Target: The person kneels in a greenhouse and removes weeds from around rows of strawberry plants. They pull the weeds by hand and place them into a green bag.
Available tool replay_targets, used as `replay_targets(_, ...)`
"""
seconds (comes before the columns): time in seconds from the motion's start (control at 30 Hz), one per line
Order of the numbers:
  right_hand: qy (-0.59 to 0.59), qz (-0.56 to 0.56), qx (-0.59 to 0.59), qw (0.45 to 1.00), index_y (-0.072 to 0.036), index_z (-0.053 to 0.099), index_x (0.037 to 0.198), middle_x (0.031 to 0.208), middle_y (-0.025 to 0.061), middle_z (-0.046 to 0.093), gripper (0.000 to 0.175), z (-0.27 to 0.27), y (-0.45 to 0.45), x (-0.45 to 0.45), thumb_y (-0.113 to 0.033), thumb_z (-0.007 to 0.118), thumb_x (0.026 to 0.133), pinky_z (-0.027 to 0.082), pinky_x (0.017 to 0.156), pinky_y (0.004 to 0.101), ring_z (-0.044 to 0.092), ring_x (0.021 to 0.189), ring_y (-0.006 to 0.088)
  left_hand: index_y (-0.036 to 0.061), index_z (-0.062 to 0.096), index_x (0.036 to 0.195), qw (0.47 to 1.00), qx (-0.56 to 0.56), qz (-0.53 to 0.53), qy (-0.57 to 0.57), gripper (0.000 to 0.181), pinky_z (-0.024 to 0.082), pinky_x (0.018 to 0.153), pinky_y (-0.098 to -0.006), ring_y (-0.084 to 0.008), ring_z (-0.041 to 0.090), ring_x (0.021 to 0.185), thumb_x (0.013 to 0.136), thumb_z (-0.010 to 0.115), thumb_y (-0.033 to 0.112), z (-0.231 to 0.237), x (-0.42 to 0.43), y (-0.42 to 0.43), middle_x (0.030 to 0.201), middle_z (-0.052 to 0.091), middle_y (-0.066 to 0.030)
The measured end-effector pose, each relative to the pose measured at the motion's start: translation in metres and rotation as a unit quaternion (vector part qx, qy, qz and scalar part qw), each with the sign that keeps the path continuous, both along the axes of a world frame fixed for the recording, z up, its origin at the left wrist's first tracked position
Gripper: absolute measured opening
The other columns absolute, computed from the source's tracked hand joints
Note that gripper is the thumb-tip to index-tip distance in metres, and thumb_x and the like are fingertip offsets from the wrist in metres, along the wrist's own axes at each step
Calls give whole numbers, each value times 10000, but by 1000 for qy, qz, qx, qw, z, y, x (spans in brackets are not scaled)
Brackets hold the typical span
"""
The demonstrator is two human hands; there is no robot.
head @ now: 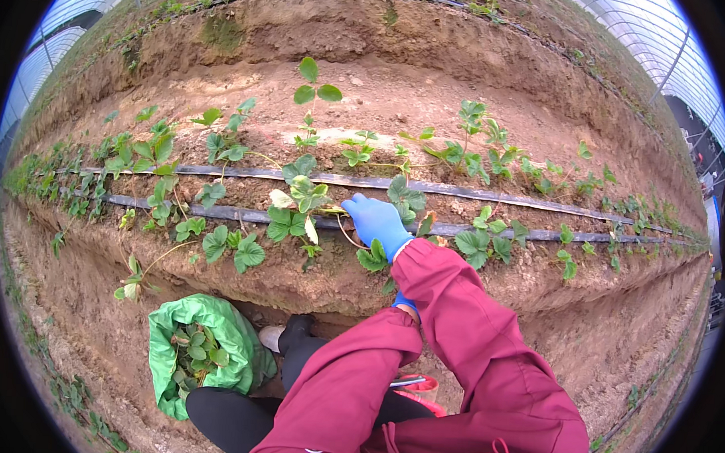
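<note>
My right hand (374, 222), in a blue glove, reaches in among strawberry plants on a raised soil bed. Its fingers are bent at the yellowish stalks of a strawberry plant (288, 221) with green and pale, withered leaves. The palm side is hidden, so a grip on the stalks cannot be made out. Below the fingers a thin reddish stem (345, 233) curves over the soil. A strawberry leaf (372, 257) lies by the wrist. Only a bit of my left hand (405, 302), also blue-gloved, shows at the bed's edge; the right sleeve covers the rest.
Two black drip tapes (364, 181) run along the bed. An open green bag (239, 336) holding picked leaves (197, 352) stands left of my legs. Under my arms is a red container (423, 387) with a flat object on it. Another soil bed (345, 28) rises beyond the furrow.
</note>
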State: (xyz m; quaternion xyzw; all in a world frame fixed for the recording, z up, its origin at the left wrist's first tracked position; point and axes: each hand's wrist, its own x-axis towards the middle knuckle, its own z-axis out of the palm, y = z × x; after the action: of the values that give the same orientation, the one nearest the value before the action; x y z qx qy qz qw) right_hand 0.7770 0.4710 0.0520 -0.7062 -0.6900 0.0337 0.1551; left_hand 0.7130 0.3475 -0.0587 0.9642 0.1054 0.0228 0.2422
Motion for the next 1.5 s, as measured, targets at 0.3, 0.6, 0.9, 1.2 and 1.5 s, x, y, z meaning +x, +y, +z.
replay_targets(0.3, -85, -67, 92, 990, -89, 514, 1002, 890, 103, 563, 172, -19, 40, 47, -75, 564, 838, 545, 595, 393, 671, 734, 273, 140, 339, 1473, 1000, -6, -10, -6, 546, 234, 1165, -417, -294, 286, 1414, 978, 437, 348, -1, 4, 2, 1532, 327, -99)
replay_targets(0.6, -73, -160, -62, 982, -115, 668, 978, 1023, 119, 653, 157, -33, 63, 83, -104, 553, 871, 555, 714, 431, 690, 887, 307, 134, 341, 1472, 1000, -14, -17, -10, 537, 232, 1166, -408, -291, 293, 1411, 985, 416, 349, -3, 2, 1, 1528, 333, -99)
replay_targets(0.9, -122, -119, 24, 985, -82, 677, 856, 872, 95, 639, 92, -46, 60, 68, -87, 597, 810, 553, 622, 397, 688, 780, 275, 127, 342, 1470, 999, -19, -20, -25, 530, 231, 1167, -399, -287, 300, 1407, 992, 396, 350, -12, 5, 1, 1524, 340, -100)
replay_targets(1.2, -133, -15, 170, 976, -136, 643, 933, 851, 22, 578, 154, 5, 8, 59, -129, 613, 783, 531, 635, 329, 624, 838, 221, 121, 344, 1468, 998, -41, -20, -47, 524, 230, 1168, -390, -283, 307, 1404, 998, 375, 351, -25, 6, 4, 1521, 346, -100)
replay_targets(1.5, 64, -23, 329, 942, -142, 623, 1043, 774, 34, 586, 333, 77, -85, 27, -86, 683, 721, 491, 708, 375, 572, 808, 245, 142, 315, 1484, 997, -63, -18, -36, 604, 187, 1174, -470, -288, 261, 1426, 966, 450, 422, 8, 16, 14, 1529, 318, -82)
